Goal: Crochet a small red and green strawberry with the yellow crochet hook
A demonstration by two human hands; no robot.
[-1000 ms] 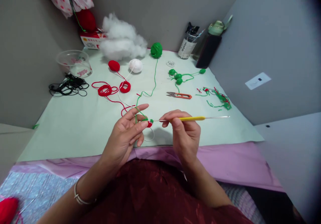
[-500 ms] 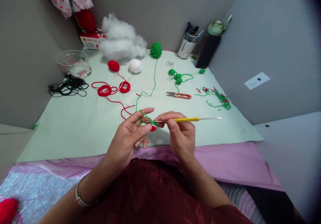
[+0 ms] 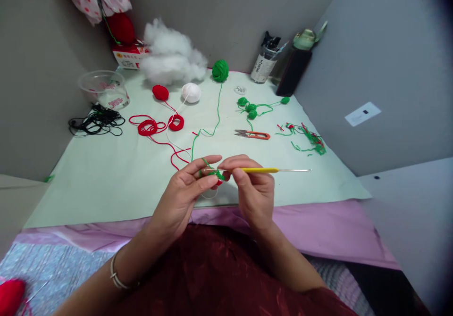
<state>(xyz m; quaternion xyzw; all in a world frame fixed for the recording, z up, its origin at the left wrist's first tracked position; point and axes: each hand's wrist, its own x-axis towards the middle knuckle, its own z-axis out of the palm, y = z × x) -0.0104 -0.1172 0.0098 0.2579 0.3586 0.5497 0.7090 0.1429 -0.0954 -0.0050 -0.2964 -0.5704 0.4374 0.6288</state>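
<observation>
Between the thumb and fingers of my left hand [image 3: 184, 188] is a small green, white and red crochet piece [image 3: 219, 178]. Green yarn loops over my left index finger and runs back to a green ball [image 3: 220, 71]. My right hand [image 3: 255, 188] grips a crochet hook by its yellow handle [image 3: 260, 170], and the metal tip lies at the top of the piece. A thin white strand hangs below the piece. My left fingers partly cover the work.
Orange-handled snips [image 3: 252, 134] lie beyond my right hand. Yarn scraps [image 3: 314, 140] are at the right, small green pieces [image 3: 251, 108] behind the snips. Red yarn [image 3: 147, 128], a white ball [image 3: 191, 93], black cord [image 3: 97, 120] and fluffy stuffing [image 3: 173, 54] lie left.
The hook has shifted slightly left and down with my right hand. The crochet piece has turned, showing more green and less red, and my left fingers have drawn in closer around it.
</observation>
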